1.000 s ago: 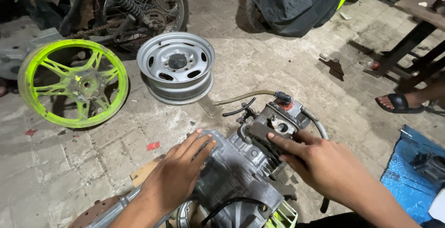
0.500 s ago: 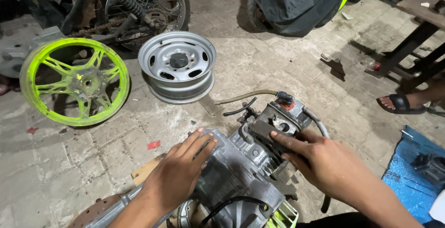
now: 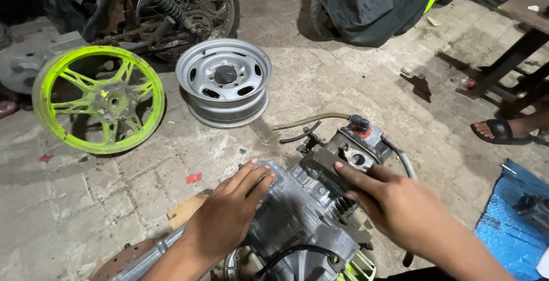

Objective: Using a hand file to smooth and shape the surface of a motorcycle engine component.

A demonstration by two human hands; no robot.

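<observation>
A grey metal engine block (image 3: 303, 212) lies on the paved floor in front of me, its cylinder head (image 3: 355, 148) pointing away, with hoses and a black lever at that end. My left hand (image 3: 231, 212) rests flat on the engine's left casing, fingers spread. On the right, my right hand (image 3: 394, 204) lies over the finned cylinder, the fingertips touching a dark flat part (image 3: 327, 161) just below the head. Neither hand closes around anything.
A neon green spoked wheel (image 3: 98, 98) and a grey steel rim (image 3: 224, 81) lie on the floor beyond. A motorcycle rear wheel (image 3: 189, 6) stands behind them. Another person's sandalled foot (image 3: 503, 131) is at right, a blue sheet (image 3: 512, 224) at lower right.
The view has shifted slightly. My right hand's fingers have slid a little along the dark part on the cylinder; my left hand stays on the casing.
</observation>
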